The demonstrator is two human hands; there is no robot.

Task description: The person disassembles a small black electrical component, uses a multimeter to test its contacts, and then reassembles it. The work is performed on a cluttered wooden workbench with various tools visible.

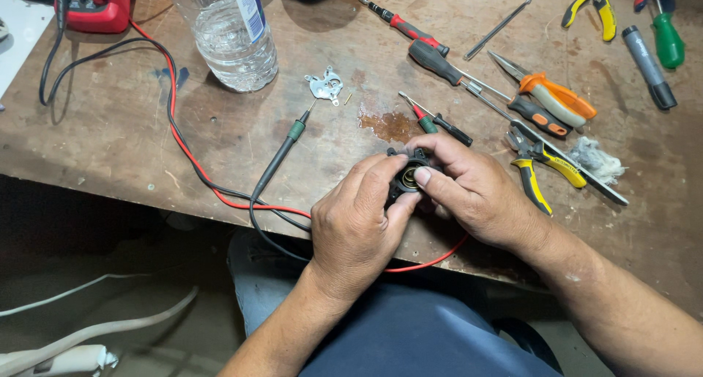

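Both hands were closed together on a small black round part, held just above the near edge of the worn wooden bench; the left hand wrapped it from the near side with the thumb across its rim, while the right hand pinched it from the far side, the forefinger lying over the brass-coloured ring at its centre; most of the body was hidden by the fingers, so its full shape could not be told. It looked light and stiff, a moulded plastic shell with lugs at the rim, unlikely to slip in dry fingers but liable to crack at those lugs if squeezed hard; the rim seemed the safest place to grip, leaving the centre free. A black probe with its black and red leads lay to the left; a small metal plate sat beyond it, near a clear water bottle; screwdrivers and yellow-handled pliers lay to the right.
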